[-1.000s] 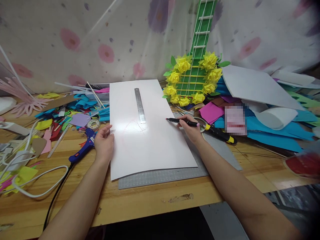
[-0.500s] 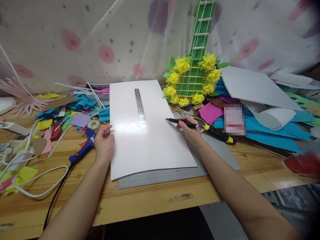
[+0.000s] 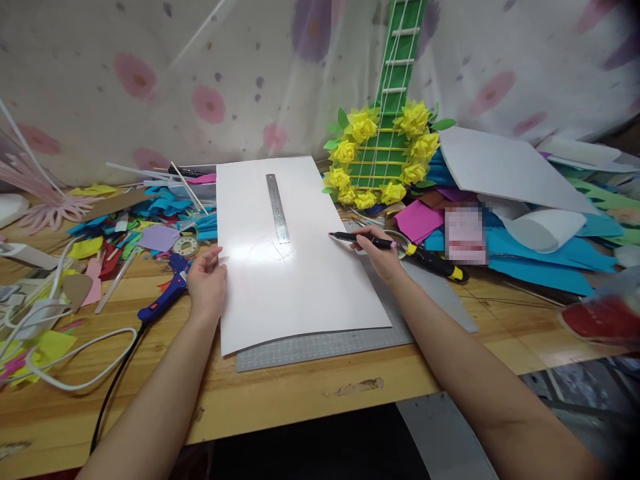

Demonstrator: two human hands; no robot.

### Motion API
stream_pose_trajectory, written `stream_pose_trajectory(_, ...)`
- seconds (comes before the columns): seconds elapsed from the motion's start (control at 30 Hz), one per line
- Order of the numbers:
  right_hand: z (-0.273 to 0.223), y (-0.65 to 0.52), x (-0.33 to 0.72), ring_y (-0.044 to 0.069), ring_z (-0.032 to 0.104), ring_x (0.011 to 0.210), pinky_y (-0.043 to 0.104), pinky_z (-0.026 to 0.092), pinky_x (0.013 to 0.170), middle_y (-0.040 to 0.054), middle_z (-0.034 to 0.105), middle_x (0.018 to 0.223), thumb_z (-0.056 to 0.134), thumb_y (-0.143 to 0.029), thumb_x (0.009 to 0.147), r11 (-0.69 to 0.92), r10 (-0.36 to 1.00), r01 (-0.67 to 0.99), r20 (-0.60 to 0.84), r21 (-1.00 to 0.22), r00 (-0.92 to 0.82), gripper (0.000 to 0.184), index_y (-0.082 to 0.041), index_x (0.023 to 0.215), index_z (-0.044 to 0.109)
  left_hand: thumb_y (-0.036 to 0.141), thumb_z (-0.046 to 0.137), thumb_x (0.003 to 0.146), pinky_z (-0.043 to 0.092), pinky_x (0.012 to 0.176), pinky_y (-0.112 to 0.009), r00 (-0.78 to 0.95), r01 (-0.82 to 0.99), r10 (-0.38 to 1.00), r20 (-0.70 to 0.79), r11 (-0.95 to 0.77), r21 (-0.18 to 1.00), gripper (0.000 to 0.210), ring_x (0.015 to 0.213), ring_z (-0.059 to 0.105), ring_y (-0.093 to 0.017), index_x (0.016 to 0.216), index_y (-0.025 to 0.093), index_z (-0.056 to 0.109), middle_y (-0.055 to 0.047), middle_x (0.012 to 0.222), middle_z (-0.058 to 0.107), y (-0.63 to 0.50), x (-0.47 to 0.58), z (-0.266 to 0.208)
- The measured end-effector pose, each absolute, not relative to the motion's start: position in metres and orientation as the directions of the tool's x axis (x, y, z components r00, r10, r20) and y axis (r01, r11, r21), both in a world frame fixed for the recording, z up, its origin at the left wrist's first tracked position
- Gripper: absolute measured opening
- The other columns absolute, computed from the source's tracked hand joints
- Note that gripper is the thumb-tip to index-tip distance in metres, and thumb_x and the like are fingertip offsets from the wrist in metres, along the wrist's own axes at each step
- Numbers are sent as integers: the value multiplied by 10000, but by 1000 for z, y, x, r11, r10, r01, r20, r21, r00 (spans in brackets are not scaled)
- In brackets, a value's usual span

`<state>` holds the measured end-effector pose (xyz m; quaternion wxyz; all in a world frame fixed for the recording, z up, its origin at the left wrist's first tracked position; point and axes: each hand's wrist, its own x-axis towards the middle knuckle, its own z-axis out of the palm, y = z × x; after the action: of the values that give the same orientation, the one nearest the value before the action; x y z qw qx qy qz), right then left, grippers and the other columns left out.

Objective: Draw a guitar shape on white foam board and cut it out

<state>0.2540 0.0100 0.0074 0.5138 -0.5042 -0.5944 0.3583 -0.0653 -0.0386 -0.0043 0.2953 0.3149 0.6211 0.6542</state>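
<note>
A large white foam board [image 3: 280, 293] lies at a slant over a grey cutting mat [image 3: 300, 353], its near edge bowed slightly up. My left hand [image 3: 207, 277] has its fingers curled round the board's left edge. In my right hand [image 3: 377, 250] is a black marker [image 3: 357, 239] with a reddish tip, held above the board's right side; whether the tip touches is unclear. A steel ruler [image 3: 277, 208] rests on the board's upper middle, with faint sketched lines near its lower end. The blue glue gun [image 3: 167, 297] lies just left of my left hand.
Behind the board stands a green guitar-shaped craft [image 3: 385, 170] ringed with yellow paper flowers. Blue paper [image 3: 540, 267] and white sheets pile up at the right. Scraps [image 3: 163, 237] and a white cable [image 3: 85, 387] cover the left. A black-and-yellow tool [image 3: 440, 267] lies beyond my right hand.
The whole view has shifted slightly, so everything sits a little higher and further left. Both hands keep their hold on the board and the marker.
</note>
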Motion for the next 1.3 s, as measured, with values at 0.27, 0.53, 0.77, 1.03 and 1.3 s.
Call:
stream_pose_trajectory(0.27,11,13,251,136,552,636,301,444,651,-3,599,656,562,-326,727,233,969,281,248,-931,18,159,-194,799,613,32,561,563,448,915,-341,-619,-10,784,38,-56,998,354,893,624,-154,885,167,620,-45,936,656,-39,-64,-2)
stream_pose_trajectory(0.53,2,9,262,142,544,601,312,459,611,-14,590,621,524,-308,725,237,967,222,252,-946,38,101,-224,720,578,35,559,557,451,911,-330,-621,16,781,60,-63,998,357,883,623,-149,878,177,621,-32,918,656,-38,-65,-4)
stream_pose_trajectory(0.77,8,3,261,141,539,615,319,459,629,-4,599,634,546,-298,714,229,968,269,249,-936,41,95,-214,720,590,31,559,554,451,911,-331,-618,-13,784,58,-84,996,366,889,624,-150,886,173,622,-41,938,657,-38,-65,-5)
stream_pose_trajectory(1.03,4,-8,272,135,501,543,296,435,537,-8,554,558,531,-297,703,228,973,211,228,-951,-24,113,-212,694,605,30,554,550,454,911,-338,-622,-13,781,53,-79,997,363,906,628,-158,879,170,619,-52,955,661,-37,-65,-6)
stream_pose_trajectory(1.3,4,-6,267,157,577,678,357,492,694,11,611,708,570,-391,755,239,970,225,244,-945,-7,179,-224,807,607,33,564,552,444,930,-332,-627,-7,777,56,-77,997,358,904,628,-152,877,170,624,-47,953,660,-38,-64,-3)
